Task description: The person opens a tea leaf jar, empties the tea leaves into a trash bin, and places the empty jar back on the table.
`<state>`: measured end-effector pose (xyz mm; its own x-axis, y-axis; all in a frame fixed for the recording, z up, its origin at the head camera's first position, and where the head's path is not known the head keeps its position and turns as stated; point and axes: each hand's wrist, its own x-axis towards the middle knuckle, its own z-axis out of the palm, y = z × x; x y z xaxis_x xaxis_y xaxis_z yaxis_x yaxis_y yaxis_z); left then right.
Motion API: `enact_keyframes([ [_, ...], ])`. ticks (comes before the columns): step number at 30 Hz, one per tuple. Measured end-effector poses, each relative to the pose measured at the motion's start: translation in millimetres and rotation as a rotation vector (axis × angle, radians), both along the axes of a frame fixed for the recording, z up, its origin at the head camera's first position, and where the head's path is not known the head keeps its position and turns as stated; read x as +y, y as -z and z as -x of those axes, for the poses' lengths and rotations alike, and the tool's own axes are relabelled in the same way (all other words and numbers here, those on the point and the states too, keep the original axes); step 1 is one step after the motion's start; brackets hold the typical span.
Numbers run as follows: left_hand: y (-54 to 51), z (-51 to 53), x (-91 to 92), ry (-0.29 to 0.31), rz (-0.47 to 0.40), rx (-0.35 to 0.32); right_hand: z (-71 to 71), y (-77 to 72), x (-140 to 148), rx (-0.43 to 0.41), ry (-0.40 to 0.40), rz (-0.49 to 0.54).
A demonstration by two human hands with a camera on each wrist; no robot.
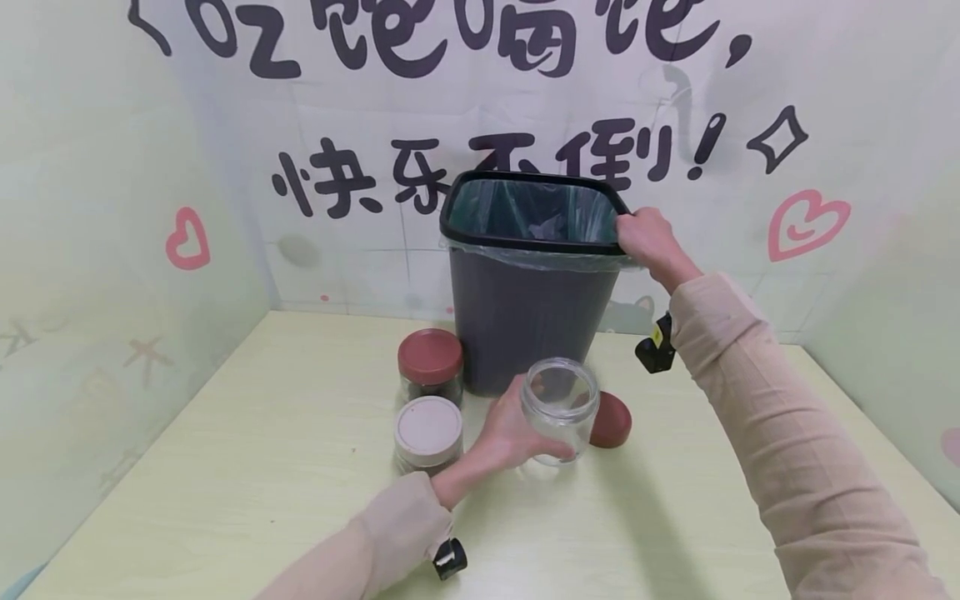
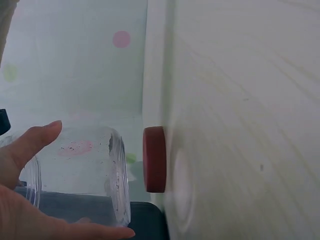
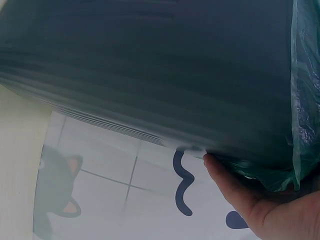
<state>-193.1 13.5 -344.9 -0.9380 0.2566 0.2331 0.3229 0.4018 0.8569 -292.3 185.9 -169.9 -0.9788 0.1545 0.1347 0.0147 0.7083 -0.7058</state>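
My left hand (image 1: 517, 429) grips a clear, lidless jar (image 1: 566, 425) from the side, thumb and fingers around its wall. In the left wrist view the jar (image 2: 82, 170) is held a little above the table, with droplets or specks on its wall. My right hand (image 1: 648, 237) holds the right side of the black rim of a dark grey trash bin (image 1: 528, 317). A thin green bag (image 3: 305, 90) lines the bin and folds over its rim. Behind the held jar, a dark red lid (image 1: 612, 421) lies on the table.
Left of the bin are a jar with a red lid (image 1: 431, 358) and, nearer, a jar with a pale pink lid (image 1: 429, 429). The pale wooden table (image 1: 300, 467) meets a printed cloth backdrop (image 1: 352, 267) behind the bin, with cloth walls at both sides.
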Motion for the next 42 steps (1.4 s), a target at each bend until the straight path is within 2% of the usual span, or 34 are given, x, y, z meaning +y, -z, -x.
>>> enact_keyframes([
  [4, 11.7, 3.6, 3.6, -0.023, 0.058, -0.02, -0.1, -0.4, -0.4, -0.008, -0.005, 0.001],
  [9, 20.9, 6.1, 7.1, -0.036, 0.082, -0.028, 0.1, -0.3, -0.3, -0.008, -0.007, 0.005],
  [18, 29.2, 7.0, 11.8, -0.035, 0.062, -0.03, -0.4, -0.7, -0.2, -0.005, -0.008, 0.007],
  [27, 33.2, 10.0, 19.2, -0.02, 0.027, 0.008, -0.8, -0.7, -0.2, -0.004, -0.001, 0.001],
  [33, 33.9, 11.5, 25.3, -0.035, 0.035, -0.025, -0.6, -0.3, -0.9, -0.001, -0.006, 0.001],
  [40, 30.0, 13.6, 36.8, -0.08, 0.078, -0.141, -0.1, -0.3, 0.1, 0.003, -0.012, -0.023],
  [42, 29.4, 14.6, 40.2, -0.081, 0.081, -0.155, 0.1, -0.1, 0.2, 0.002, -0.013, -0.021],
])
